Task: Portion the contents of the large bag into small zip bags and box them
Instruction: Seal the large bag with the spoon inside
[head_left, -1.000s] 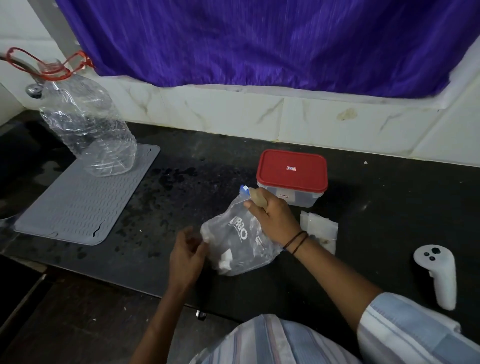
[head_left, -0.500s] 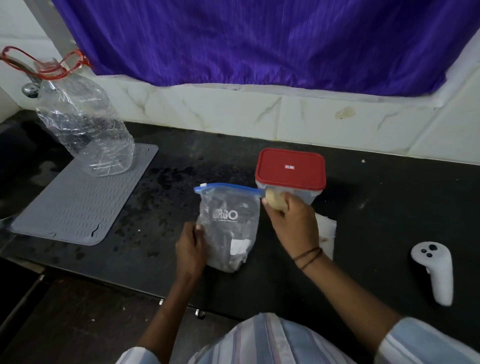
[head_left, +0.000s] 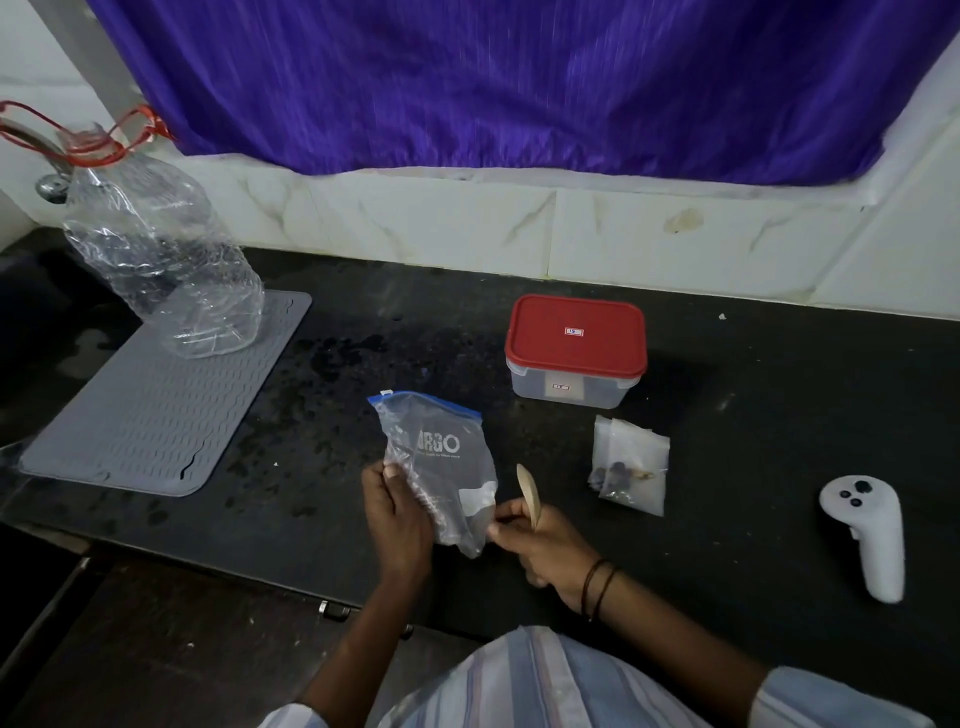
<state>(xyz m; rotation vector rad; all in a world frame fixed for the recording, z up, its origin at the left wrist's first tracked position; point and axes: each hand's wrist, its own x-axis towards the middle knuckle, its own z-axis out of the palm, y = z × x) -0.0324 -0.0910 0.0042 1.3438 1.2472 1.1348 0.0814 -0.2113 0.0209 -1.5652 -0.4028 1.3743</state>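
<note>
At the counter's near edge, the large clear blue-zipped bag (head_left: 436, 467), upright a moment ago, now leans in the left hand (head_left: 397, 519), fingers clamped on it; the right hand (head_left: 540, 540), withdrawn from the zip, grips a pale wooden spoon (head_left: 529, 493): scooping appears imminent.

wall: white marbled tiles (head_left: 623, 244) | curtain: purple (head_left: 519, 78) | counter: black (head_left: 753, 374) | light: dim
</note>
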